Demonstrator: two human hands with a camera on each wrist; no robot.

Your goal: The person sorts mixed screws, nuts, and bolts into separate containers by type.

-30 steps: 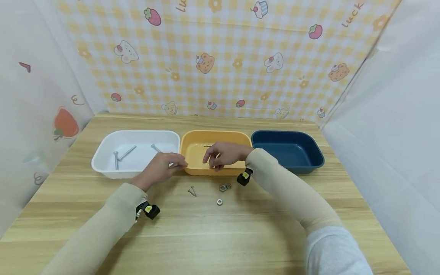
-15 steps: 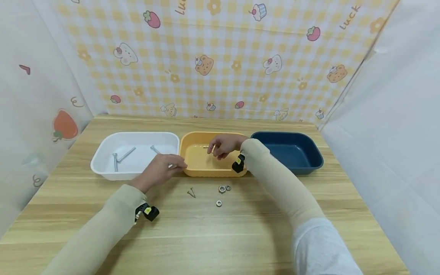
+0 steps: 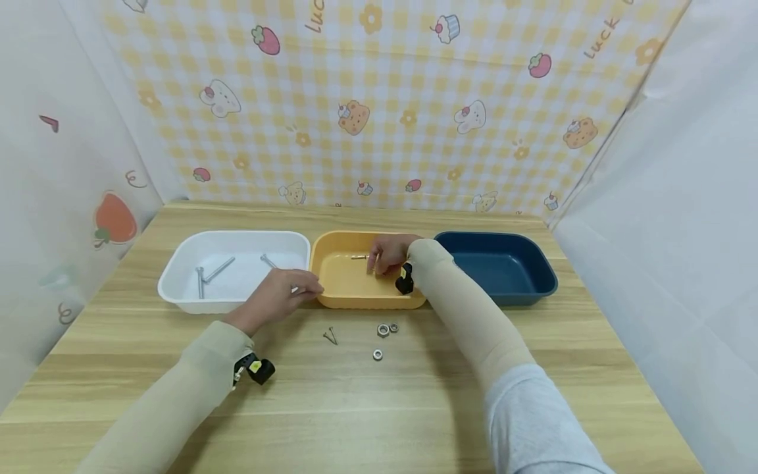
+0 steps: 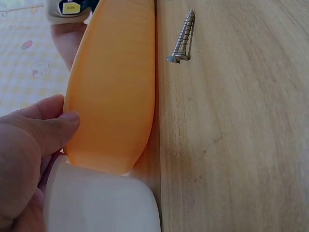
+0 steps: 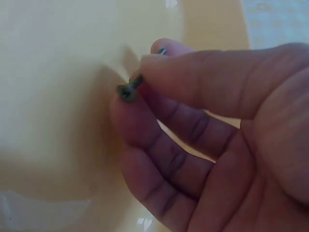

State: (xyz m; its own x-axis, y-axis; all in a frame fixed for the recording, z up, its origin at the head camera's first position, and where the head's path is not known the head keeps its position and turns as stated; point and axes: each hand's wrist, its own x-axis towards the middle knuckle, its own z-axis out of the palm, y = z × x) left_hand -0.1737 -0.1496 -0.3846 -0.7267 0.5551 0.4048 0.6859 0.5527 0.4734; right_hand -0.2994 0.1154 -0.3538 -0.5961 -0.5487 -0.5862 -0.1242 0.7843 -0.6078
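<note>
My left hand [image 3: 278, 296] pinches the front left rim of the yellow tray [image 3: 340, 280], thumb outside, beside the white tray [image 3: 183, 266]. Inside the yellow tray, my right hand [image 3: 391, 253] holds a small screw [image 5: 128, 92] between thumb and fingertips, its head showing in the right wrist view. Another thin screw [image 3: 358, 257] lies on that tray's floor, left of the right hand. On the table in front are small screws [image 3: 330, 336], seen large in the left wrist view. Close by lie a larger nut [image 3: 383, 330], a smaller nut [image 3: 394, 327] and a third nut [image 3: 378, 355].
Several long bolts [image 3: 219, 270] lie in the white tray. A dark blue tray [image 3: 491, 270] stands at the right end of the row. Behind the wooden table [image 3: 367, 421] hangs a checked cloth [image 3: 408, 151], with pale sheets at both sides.
My right hand has moved back from the yellow tray's front edge and lower into it, keeping the screw. The left hand stays at the rim. The view has tipped slightly.
</note>
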